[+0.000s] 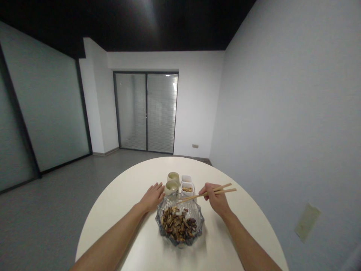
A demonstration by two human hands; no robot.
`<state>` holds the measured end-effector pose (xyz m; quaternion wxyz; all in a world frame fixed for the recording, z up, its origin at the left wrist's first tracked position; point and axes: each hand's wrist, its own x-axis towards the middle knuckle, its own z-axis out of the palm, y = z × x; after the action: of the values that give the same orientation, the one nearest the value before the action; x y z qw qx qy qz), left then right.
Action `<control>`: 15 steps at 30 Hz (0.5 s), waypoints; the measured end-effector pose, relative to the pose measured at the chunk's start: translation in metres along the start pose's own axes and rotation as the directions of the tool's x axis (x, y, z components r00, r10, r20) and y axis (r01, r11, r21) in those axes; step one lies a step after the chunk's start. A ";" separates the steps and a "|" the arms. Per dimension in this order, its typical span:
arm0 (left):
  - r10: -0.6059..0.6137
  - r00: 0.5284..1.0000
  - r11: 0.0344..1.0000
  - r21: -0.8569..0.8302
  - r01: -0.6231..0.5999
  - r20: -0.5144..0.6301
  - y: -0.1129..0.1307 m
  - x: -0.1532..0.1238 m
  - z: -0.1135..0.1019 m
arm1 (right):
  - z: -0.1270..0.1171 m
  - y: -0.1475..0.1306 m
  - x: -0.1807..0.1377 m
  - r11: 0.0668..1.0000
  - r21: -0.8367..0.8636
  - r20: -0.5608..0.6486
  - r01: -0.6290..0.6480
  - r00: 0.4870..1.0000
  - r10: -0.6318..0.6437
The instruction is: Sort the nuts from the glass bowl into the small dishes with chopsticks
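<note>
Jagged-rimmed glass bowl (197, 211), slender brown pieces (177, 225) inside; left hand (153, 197) palm-down, slightly spread; right hand (217, 199) pinching wooden chopsticks (229, 191).

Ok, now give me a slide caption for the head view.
Right hand holds chopsticks over a glass bowl of brown nuts or seeds; left hand rests on the white table.

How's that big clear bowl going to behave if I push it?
The bowl is probably stiff, and may be fragile, as its clear, patterned wall looks like glass. Its broad, open shape suggests sliding before tipping. The dark brown pieces lie loose inside, so a jolt could shift them.
</note>
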<state>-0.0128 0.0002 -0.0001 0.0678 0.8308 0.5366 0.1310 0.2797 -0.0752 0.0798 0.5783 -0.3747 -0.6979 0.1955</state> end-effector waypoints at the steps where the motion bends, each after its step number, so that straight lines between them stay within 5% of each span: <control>1: 0.002 1.000 1.000 0.001 -0.002 0.001 0.001 0.000 -0.001 | 0.002 0.000 -0.001 1.000 0.011 0.030 -0.001 1.000 0.001; 15: -0.002 1.000 1.000 -0.002 0.002 0.002 0.007 0.002 -0.002 | 0.011 0.010 -0.006 0.998 0.034 0.177 -0.057 0.983 0.050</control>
<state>-0.0067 -0.0006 0.0034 0.0692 0.8302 0.5374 0.1308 0.2722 -0.0714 0.0662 0.5161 -0.3629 -0.7321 0.2569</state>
